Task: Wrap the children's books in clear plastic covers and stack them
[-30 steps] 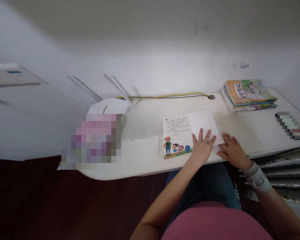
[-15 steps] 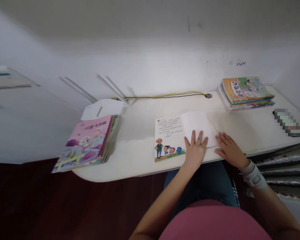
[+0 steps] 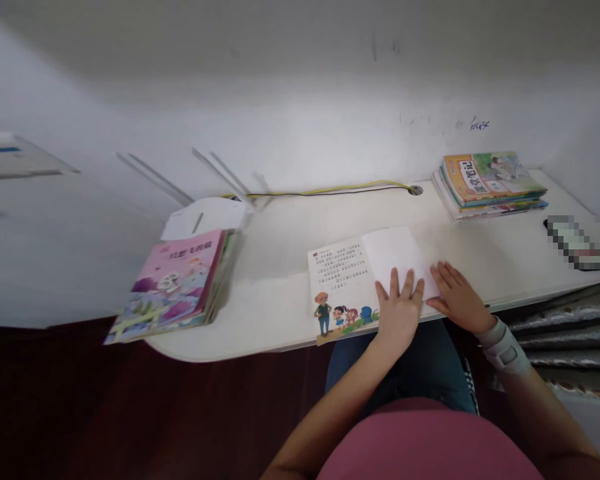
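An open picture book [image 3: 341, 283] lies at the desk's front edge, turned slightly, its lower left corner over the edge. Its left page carries printed text and cartoon figures; the right page [image 3: 387, 250] looks blank white. My left hand [image 3: 400, 307] lies flat on the lower part of the white page, fingers spread. At the book's right edge rests my right hand [image 3: 457, 297], fingers stretched out and palm down, with a pale band on the wrist. Neither hand grips anything.
A stack of books with a pink cover [image 3: 180, 273] lies at the left end of the white desk [image 3: 275, 313]. Another book stack [image 3: 490, 183] stands at the back right, near a blurred-out phone [image 3: 577, 243]. Yellow and black cables [image 3: 330, 191] run along the wall.
The book has turned a little and slid toward the front edge, its lower left corner coming nearer. My left hand has moved slightly right and down with it; my right hand barely moved.
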### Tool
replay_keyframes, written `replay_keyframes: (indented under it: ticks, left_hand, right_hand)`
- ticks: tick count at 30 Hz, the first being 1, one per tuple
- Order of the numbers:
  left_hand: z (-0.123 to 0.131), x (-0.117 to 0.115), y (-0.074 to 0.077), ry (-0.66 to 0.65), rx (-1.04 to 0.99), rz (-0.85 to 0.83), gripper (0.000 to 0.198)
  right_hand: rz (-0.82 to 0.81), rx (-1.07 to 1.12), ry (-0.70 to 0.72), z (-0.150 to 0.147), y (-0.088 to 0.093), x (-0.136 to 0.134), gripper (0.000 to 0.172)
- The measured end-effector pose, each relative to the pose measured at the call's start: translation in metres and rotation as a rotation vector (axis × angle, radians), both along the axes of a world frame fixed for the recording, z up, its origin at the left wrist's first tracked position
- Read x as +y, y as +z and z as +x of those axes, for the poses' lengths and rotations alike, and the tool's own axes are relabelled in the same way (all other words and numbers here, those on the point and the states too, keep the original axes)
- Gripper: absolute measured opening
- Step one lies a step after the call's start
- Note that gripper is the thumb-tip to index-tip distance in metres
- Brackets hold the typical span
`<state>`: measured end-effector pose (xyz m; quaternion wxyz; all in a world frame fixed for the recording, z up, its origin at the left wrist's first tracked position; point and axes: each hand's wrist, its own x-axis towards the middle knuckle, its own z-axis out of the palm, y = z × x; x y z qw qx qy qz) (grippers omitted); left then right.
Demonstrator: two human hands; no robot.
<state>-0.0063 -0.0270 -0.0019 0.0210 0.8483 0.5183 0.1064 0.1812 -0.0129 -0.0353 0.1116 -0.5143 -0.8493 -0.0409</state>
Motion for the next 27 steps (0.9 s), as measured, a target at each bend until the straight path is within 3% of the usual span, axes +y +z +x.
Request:
replay_keyframes:
  ticks: [11,16,18,23,27]
  left_hand:
    - [-0.005,0.019,-0.003,-0.237,0.010,-0.021,0.046]
    - [-0.020,0.023,0.007,-0.367,-0.128,-0.088,0.057]
    - [-0.038,0.023,0.007,-0.271,-0.206,-0.056,0.059]
    - [-0.100,0.026,-0.015,0.360,-0.383,0.063,0.050]
    - [-0.131,0.023,-0.025,0.426,-0.577,-0.007,0.055]
  right_hand:
    - [0.000,0.013,0.012,0.001,-0.001,0.000,0.072]
    - [-0.005,0.028,0.003,0.002,0.001,-0.001,0.072]
    - [0.023,0.013,-0.027,-0.003,0.006,-0.003,0.071]
    - [0.095,-0.080,0.002,-0.034,0.032,-0.003,0.068]
    - [0.012,-0.124,0.097,-0.063,0.046,0.006,0.067]
